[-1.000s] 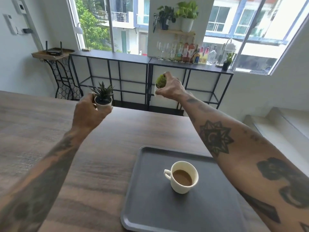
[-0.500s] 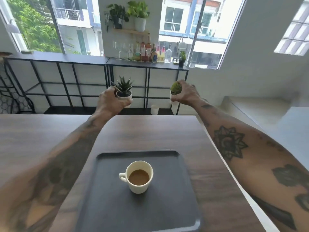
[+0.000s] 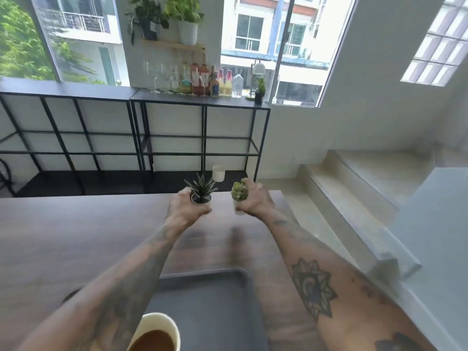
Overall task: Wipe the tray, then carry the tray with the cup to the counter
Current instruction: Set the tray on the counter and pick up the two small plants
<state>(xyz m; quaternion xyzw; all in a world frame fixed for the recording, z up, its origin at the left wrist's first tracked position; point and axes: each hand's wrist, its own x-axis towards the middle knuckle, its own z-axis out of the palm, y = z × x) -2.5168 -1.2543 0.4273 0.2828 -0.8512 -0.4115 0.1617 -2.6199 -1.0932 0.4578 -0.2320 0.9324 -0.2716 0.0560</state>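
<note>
Now, my left grip [image 3: 188, 211]: holding spiky dark-green succulent in small white pot [image 3: 201, 192].
Right grip [image 3: 254, 202]: holding round pale-green plant in small white pot [image 3: 239, 193].
Dark grey rectangular tray [image 3: 210, 300]: on brown wooden desk [image 3: 76, 236], cream coffee cup [image 3: 155, 330] on it.

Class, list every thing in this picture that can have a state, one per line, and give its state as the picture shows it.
Left hand: closed around the spiky plant pot.
Right hand: closed around the round green plant pot.
Spiky plant pot: held upright above the table.
Round green plant pot: held above the table, slightly blurred.
Cup: upright on the tray, holding brown liquid.
Tray: flat on the table, bare apart from the cup.
</note>
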